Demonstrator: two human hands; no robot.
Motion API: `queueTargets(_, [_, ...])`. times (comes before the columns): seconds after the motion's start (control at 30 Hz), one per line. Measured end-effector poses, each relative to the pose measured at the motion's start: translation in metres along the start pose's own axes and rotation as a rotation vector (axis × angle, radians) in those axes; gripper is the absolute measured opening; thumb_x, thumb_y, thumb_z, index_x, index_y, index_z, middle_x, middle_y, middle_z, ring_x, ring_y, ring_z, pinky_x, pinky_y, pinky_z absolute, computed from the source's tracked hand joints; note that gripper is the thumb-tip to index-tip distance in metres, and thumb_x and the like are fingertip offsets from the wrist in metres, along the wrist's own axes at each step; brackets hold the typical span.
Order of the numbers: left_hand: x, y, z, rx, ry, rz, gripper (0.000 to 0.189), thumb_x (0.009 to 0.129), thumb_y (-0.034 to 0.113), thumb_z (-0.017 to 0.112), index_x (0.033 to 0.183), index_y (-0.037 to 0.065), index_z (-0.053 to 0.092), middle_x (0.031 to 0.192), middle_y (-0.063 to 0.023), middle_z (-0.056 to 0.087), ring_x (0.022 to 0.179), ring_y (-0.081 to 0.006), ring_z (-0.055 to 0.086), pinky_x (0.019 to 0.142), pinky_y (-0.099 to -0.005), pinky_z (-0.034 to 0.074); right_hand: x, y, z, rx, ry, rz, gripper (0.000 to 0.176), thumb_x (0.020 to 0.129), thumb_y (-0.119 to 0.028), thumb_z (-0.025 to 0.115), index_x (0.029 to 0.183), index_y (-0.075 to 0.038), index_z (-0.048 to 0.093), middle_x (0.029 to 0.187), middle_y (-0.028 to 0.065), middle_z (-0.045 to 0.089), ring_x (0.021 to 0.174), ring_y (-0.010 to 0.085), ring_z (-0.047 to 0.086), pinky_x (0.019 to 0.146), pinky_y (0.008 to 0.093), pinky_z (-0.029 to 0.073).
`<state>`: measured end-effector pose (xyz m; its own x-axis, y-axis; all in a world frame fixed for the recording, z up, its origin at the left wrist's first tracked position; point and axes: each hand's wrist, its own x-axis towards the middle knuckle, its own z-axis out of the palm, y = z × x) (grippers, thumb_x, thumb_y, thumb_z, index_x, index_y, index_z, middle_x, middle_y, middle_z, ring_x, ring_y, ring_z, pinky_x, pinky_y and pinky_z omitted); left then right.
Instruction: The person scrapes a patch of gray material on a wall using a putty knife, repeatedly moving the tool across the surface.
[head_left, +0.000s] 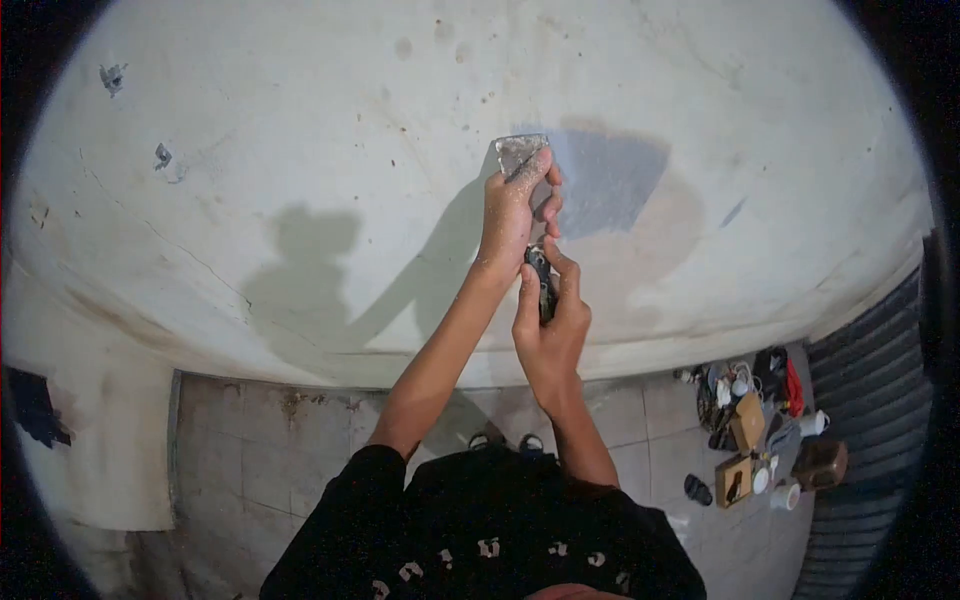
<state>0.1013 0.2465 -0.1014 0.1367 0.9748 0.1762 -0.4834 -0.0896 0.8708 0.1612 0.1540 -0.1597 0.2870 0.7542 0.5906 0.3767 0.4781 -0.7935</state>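
A putty knife with a wide, smeared metal blade (518, 148) is in my left hand (508, 220), held up close to the wall. The thumb presses on the blade and the fingers curl round it. Just below, my right hand (555, 325) grips a black, stained handle (540, 283) between thumb and fingers. Greyish metal runs up from this handle behind the left fingers; whether both parts belong to one tool is hidden. Beside the blade, a grey coated patch (610, 180) covers part of the off-white wall (400, 90). Pale specks dot my left hand.
Two small grey spots (113, 78) mark the wall at upper left, above a thin crack (190, 255). On the tiled floor (270, 440) at right lie boxes (748, 422), white containers (786, 497), and assorted items beside a ribbed dark shutter (870, 400).
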Motion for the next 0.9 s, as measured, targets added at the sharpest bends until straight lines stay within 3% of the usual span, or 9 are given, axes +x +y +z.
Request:
queueTargets(0.1, [-0.009, -0.043, -0.029, 0.007, -0.011, -0.117, 0.034, 0.092, 0.039, 0.06, 0.079, 0.008, 0.056, 0.054, -0.0019, 0.05, 0.042, -0.0113, 0.048, 0.04, -0.0256, 0.041, -0.035, 0.038, 0.009, -0.003, -0.026, 0.122, 0.032, 0.093, -0.013, 0.057, 0.122, 0.001, 0.053, 0.091, 0.0252, 0.067, 0.08, 0.0362, 0.07, 0.066, 0.0379, 0.052])
queueTargets(0.2, [-0.032, -0.082, -0.061, 0.077, 0.118, -0.221, 0.036, 0.092, 0.041, 0.06, 0.081, 0.007, 0.057, 0.056, -0.0025, 0.052, 0.043, -0.0124, 0.05, 0.042, -0.0267, 0.043, -0.071, 0.06, 0.009, -0.043, -0.156, 0.156, 0.034, 0.092, -0.008, 0.058, 0.124, 0.003, 0.049, 0.084, 0.0199, 0.065, 0.073, 0.013, 0.061, 0.065, 0.0275, 0.048])
queueTargets(0.23, [-0.038, -0.085, -0.067, 0.074, 0.13, -0.237, 0.037, 0.092, 0.043, 0.059, 0.083, 0.007, 0.058, 0.057, -0.0027, 0.053, 0.047, -0.0131, 0.052, 0.045, -0.0272, 0.044, -0.073, 0.053, 0.002, -0.079, -0.249, 0.22, 0.039, 0.09, -0.009, 0.062, 0.125, 0.002, 0.049, 0.078, 0.0152, 0.062, 0.064, 0.0121, 0.056, 0.061, 0.0267, 0.046])
queueTargets(0.33, [-0.052, -0.084, -0.081, 0.094, 0.154, -0.245, 0.041, 0.093, 0.047, 0.056, 0.088, 0.007, 0.059, 0.061, -0.0036, 0.055, 0.055, -0.0156, 0.058, 0.053, -0.0291, 0.047, -0.071, 0.046, -0.007, -0.061, -0.348, 0.297, 0.04, 0.089, -0.013, 0.063, 0.127, -0.003, 0.053, 0.088, 0.018, 0.067, 0.067, 0.0232, 0.065, 0.063, 0.037, 0.052])
queueTargets(0.53, [-0.067, -0.071, -0.076, 0.072, 0.165, -0.105, 0.047, 0.092, 0.052, 0.055, 0.088, 0.005, 0.06, 0.072, -0.0071, 0.063, 0.067, -0.0179, 0.065, 0.065, -0.0307, 0.052, -0.067, 0.036, -0.015, 0.376, -0.214, 0.42, 0.034, 0.094, -0.008, 0.057, 0.127, -0.004, 0.058, 0.083, 0.0034, 0.06, 0.062, 0.0085, 0.052, 0.053, 0.0233, 0.047])
queueTargets(0.63, [-0.06, -0.086, -0.078, 0.028, 0.18, -0.032, 0.046, 0.09, 0.051, 0.058, 0.095, 0.006, 0.064, 0.085, -0.0088, 0.066, 0.084, -0.0186, 0.066, 0.081, -0.035, 0.051, -0.076, 0.049, -0.018, 0.433, -0.304, 0.48, 0.036, 0.1, -0.016, 0.05, 0.133, -0.003, 0.052, 0.081, 0.0053, 0.062, 0.055, 0.0077, 0.053, 0.047, 0.0202, 0.042])
queueTargets(0.73, [-0.06, -0.097, -0.08, 0.083, 0.179, -0.066, 0.047, 0.091, 0.05, 0.057, 0.099, 0.004, 0.065, 0.088, -0.0108, 0.067, 0.086, -0.0205, 0.065, 0.081, -0.0359, 0.051, -0.08, 0.053, -0.021, 0.488, -0.367, 0.562, 0.039, 0.102, -0.023, 0.046, 0.134, -0.002, 0.049, 0.081, 0.0087, 0.063, 0.049, 0.0091, 0.053, 0.044, 0.021, 0.041])
queueTargets(0.9, [-0.062, -0.092, -0.061, -0.13, 0.037, -0.175, 0.047, 0.095, 0.046, 0.05, 0.107, 0.002, 0.06, 0.085, -0.0085, 0.065, 0.081, -0.0194, 0.064, 0.075, -0.034, 0.052, -0.073, 0.059, -0.027, 0.504, -0.388, 0.597, 0.039, 0.103, -0.027, 0.044, 0.13, -0.001, 0.05, 0.076, 0.0101, 0.064, 0.043, 0.0098, 0.052, 0.04, 0.0217, 0.039])
